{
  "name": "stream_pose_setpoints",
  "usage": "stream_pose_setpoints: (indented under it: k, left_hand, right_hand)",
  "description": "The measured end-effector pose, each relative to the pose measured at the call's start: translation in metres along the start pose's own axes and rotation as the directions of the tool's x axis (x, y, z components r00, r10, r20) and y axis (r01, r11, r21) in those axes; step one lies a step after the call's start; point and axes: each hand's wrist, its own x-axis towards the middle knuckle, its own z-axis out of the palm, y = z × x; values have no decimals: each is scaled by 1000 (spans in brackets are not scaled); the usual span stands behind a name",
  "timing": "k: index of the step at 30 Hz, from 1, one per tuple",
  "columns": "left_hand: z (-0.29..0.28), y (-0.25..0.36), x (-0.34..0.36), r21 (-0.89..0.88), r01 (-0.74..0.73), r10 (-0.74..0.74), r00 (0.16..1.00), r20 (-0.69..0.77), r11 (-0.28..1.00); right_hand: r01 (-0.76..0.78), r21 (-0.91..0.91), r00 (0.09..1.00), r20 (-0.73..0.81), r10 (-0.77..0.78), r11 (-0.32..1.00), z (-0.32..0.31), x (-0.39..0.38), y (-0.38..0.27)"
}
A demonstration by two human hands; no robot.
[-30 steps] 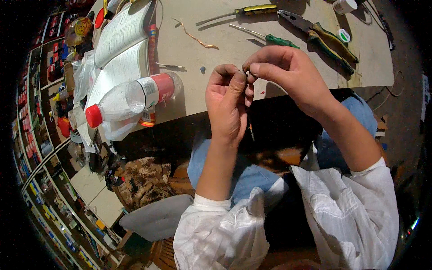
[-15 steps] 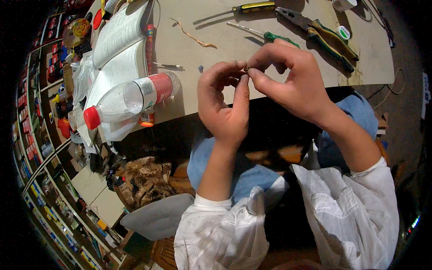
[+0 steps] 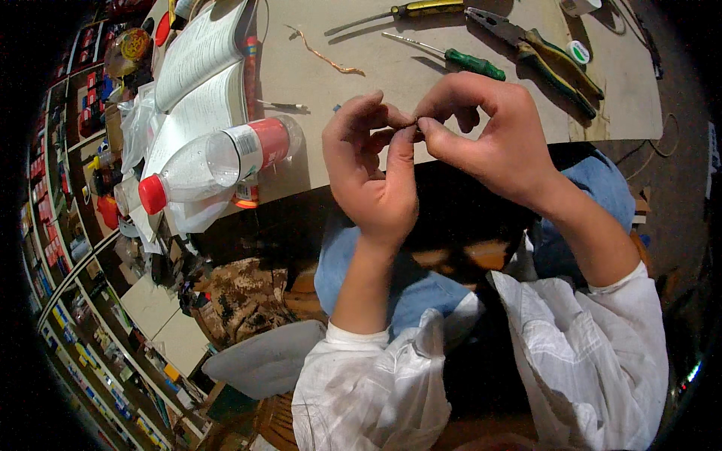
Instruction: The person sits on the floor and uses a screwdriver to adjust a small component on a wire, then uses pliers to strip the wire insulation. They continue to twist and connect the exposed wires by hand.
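My left hand (image 3: 370,169) and my right hand (image 3: 496,135) meet at their fingertips over the table's near edge. Both pinch, thumb against forefinger, on a tiny dark piece between them, too small to name. Beyond my right hand lie a green-handled screwdriver (image 3: 474,64), a yellow-and-black screwdriver (image 3: 427,8) and pliers (image 3: 553,64) with green-and-yellow grips. A twisted strand of copper wire (image 3: 323,56) rests farther back, to the left of the screwdrivers. Partly hidden behind my left fingers is a small blue bit (image 3: 337,108).
On the left, a clear plastic bottle (image 3: 203,164) with a red cap lies on its side by an open book (image 3: 201,68). A thin white-and-dark stick (image 3: 282,105) is near it. A round white-and-green cap (image 3: 577,52) sits beside the pliers. Shelves (image 3: 83,301) stand far left.
My left fingers have shifted slightly left and up, and both hands still pinch together. The view has moved a little; the things on the table stay put.
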Motion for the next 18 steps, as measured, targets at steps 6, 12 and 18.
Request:
stream_pose_setpoints:
  k: [6,12,18]
  left_hand:
    - [-2,-1,0,-264,97,-100,995,3,960]
    - [-6,-3,4,-380,140,-170,984,-49,915]
    - [-8,3,4,-269,76,-105,990,-98,960]
  right_hand:
    - [-161,173,987,20,160,972,-1,2,-1]
    - [236,18,970,-70,-234,972,12,3,14]
    - [70,65,991,110,-76,995,15,-4,7]
